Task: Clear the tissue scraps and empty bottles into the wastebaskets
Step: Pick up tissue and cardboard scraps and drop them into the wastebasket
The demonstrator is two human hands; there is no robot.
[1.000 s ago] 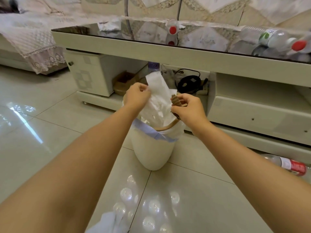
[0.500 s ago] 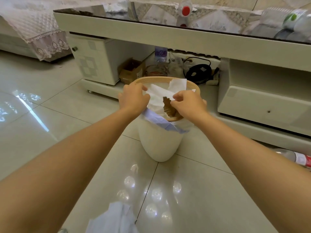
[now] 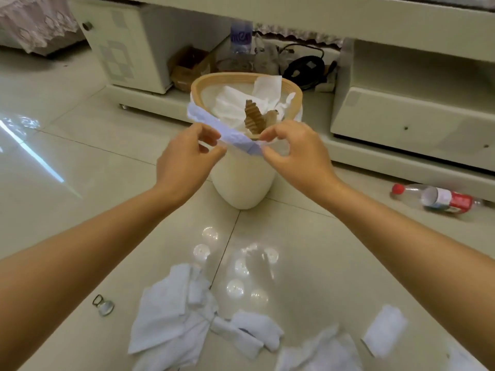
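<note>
Both hands are held just in front of the near rim of the wastebasket (image 3: 242, 180). The left hand (image 3: 184, 159) and the right hand (image 3: 297, 153) show loosely curled fingers; nothing is grasped by either, though the fingertips lie close to the bluish liner edge (image 3: 214, 121) folded over the rim, and contact with it cannot be told.

Tissue (image 3: 235, 105) and a torn brown cardboard piece (image 3: 254, 116) are seen inside the wastebasket, just beyond the hands, so one load is judged to be deposited and a further pickup to be due.

Much is left. Crumpled tissue scraps (image 3: 182, 317) are spread on the floor below and behind the hands, nearer the person, with more scraps (image 3: 383, 330) on the right-hand side. An empty bottle (image 3: 439, 198) with a red cap lies on the floor well to the right of the right hand.

For the next move, a reach down and back toward the nearest scraps is called for, with the loose sheets gathered into a bunch so that none is dropped on the way to the rim.
</note>
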